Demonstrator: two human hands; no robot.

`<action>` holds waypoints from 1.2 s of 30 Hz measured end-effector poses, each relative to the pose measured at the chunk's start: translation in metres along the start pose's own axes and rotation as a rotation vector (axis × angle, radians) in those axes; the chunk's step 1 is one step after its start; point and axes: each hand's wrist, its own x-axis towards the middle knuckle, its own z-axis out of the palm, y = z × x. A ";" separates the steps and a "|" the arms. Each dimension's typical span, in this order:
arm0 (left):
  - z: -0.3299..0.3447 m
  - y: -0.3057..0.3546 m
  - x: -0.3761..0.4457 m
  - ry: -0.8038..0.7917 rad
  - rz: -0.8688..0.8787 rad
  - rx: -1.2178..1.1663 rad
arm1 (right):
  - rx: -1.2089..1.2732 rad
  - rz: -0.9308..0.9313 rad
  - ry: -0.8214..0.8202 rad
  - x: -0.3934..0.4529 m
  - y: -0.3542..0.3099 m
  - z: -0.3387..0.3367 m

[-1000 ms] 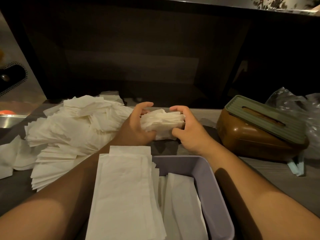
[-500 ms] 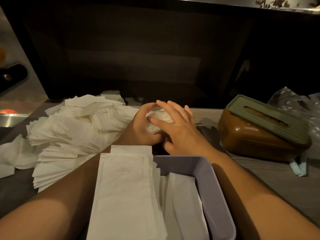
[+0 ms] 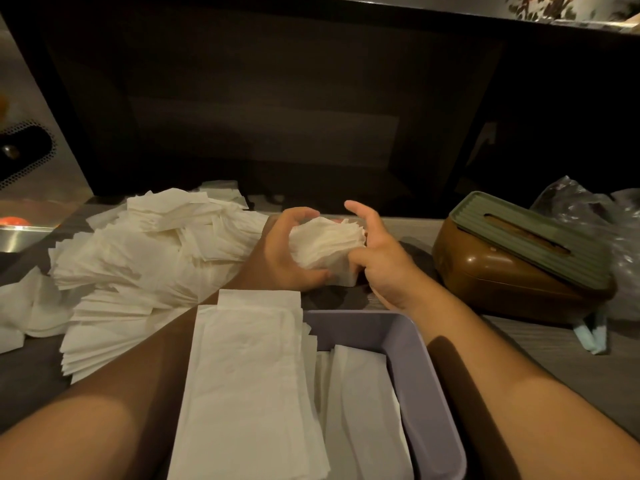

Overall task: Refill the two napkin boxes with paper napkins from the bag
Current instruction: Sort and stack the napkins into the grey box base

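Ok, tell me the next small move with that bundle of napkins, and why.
Probably lower the napkin bundle into the open purple box. Left hand grips it, right hand pinches its near corner with fingers lifted; the box, just in front, holds napkins with room on its right side.

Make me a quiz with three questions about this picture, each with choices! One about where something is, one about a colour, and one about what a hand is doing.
1. Where is the brown box?
A. right of the hands
B. left of the napkin pile
C. inside the purple box

2. What colour is its lid?
A. red
B. green
C. white

3. What is the left hand doing?
A. lying flat
B. pointing
C. holding a napkin wad

Answers: 1 A, it sits beyond the right hand. 2 B, the ribbed lid is green. 3 C, its fingers curl round the wad.
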 end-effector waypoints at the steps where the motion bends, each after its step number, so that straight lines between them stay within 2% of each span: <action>1: 0.000 0.001 -0.001 0.011 0.000 -0.010 | -0.027 -0.010 -0.029 -0.001 -0.001 0.001; 5: -0.003 0.005 -0.003 0.092 0.016 -0.010 | -0.044 -0.061 -0.099 -0.005 0.000 0.003; 9: -0.005 0.005 -0.004 0.184 0.064 0.088 | -0.132 -0.086 -0.013 -0.004 0.002 0.005; 11: -0.005 0.005 -0.003 0.158 0.044 0.086 | -0.145 -0.087 0.003 -0.004 0.004 0.005; 15: -0.006 0.006 -0.002 0.063 0.024 0.034 | -0.132 -0.145 -0.086 -0.004 0.005 0.003; 20: -0.008 0.008 -0.003 0.030 0.007 0.014 | -0.538 -0.307 0.006 -0.009 0.008 -0.001; 26: -0.008 0.011 -0.004 0.030 -0.002 -0.032 | -0.659 -0.244 -0.027 -0.008 0.009 0.006; 28: -0.008 0.012 -0.005 0.016 0.008 -0.033 | -0.624 -0.229 0.027 -0.007 0.009 0.006; 31: -0.008 0.009 -0.006 -0.010 0.028 -0.044 | -0.340 -0.147 0.104 -0.004 0.009 0.002; 33: -0.008 0.006 -0.005 -0.016 0.056 -0.008 | -0.149 -0.063 0.069 -0.002 0.009 0.001; 36: -0.007 0.004 -0.003 -0.015 0.061 0.037 | -0.071 0.014 0.034 0.001 0.008 -0.002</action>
